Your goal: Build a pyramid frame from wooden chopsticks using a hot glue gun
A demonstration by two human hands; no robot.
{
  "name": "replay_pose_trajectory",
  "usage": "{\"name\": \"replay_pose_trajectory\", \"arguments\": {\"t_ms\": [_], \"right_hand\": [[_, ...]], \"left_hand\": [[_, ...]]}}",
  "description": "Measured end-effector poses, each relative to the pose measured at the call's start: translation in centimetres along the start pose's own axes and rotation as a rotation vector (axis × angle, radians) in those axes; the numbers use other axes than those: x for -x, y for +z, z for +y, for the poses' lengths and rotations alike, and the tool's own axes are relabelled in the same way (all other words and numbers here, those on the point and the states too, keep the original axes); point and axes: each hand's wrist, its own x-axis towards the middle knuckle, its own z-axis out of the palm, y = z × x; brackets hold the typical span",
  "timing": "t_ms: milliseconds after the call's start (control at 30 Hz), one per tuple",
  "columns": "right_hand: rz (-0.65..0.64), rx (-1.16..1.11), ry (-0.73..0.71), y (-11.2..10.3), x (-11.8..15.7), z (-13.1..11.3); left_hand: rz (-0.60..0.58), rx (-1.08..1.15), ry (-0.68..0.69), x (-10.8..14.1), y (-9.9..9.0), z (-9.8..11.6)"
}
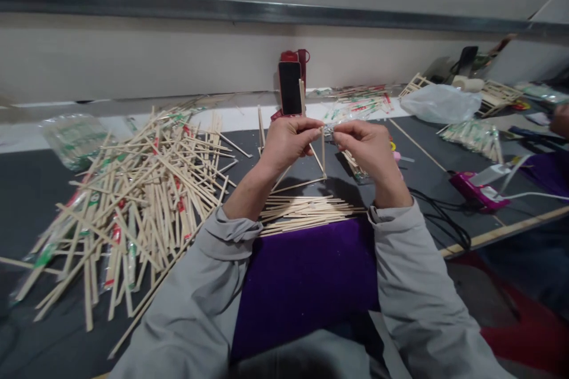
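The left hand [284, 143] pinches the top corner of a stick frame [323, 154] between thumb and forefinger, holding it above the dark table [422, 189]. Just to its right, the right hand [367, 145] is raised with thumb and forefinger drawn close at that same corner; whether they grip something small cannot be told. The two hands are near each other but apart.

At the far left, a clear plastic packet [74, 139] lies behind a large, tangled heap of wooden sticks [151, 195], some still in printed wrappers. In the middle, a red case [288, 56] stands near the wall with a dark-screened phone [291, 89] upright in front of it. Below the hands, a loose row of sticks [311, 213] lies crosswise beside a purple cloth [311, 284] nearest the person. Behind the right hand are wrapped sticks [362, 100]. Farther right come a whitish plastic bag [440, 102], a bundle of sticks [475, 137], black cables [444, 222] and a magenta power strip [475, 192]. Part of another person's hand [560, 120] shows at the right edge.
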Motion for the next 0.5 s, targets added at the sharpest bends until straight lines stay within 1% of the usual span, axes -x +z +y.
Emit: {"name": "replay_pose_trajectory", "arguments": {"t_ms": [100,167,200,233,300,367,400,433,500], "right_hand": [[0.135,0.07,0.053,-3.2,0.8,-1.2],[0.179,0.178,0.121,-5.7,1.2,-1.1],[0.177,0.259,0.154,-6.9,1.4,-0.8],[0.163,0.369,0.183,-8.0,1.6,-0.2],[0.139,0.691,0.253,-9.8,1.9,1.2],[0.101,0.968,0.354,-10.9,2.2,2.6],[0.056,1.038,0.417,-11.2,2.4,3.3],[0.005,1.059,0.484,-11.3,2.6,3.8],[-0.095,1.008,0.603,-11.3,3.0,4.7]], "left_hand": [[0.015,-0.004,0.003,0.0,0.1,0.0],[0.023,-0.012,0.007,0.0,0.1,0.0],[0.027,-0.017,0.009,0.0,0.1,0.1],[0.029,-0.023,0.009,0.0,0.1,0.2],[0.033,-0.036,0.004,0.0,0.1,0.3],[0.036,-0.041,0.002,0.1,0.1,0.3],[0.036,-0.041,0.005,0.1,0.1,0.3],[0.037,-0.038,0.011,0.1,0.0,0.3],[0.033,-0.032,0.021,0.0,0.0,0.3]]}}
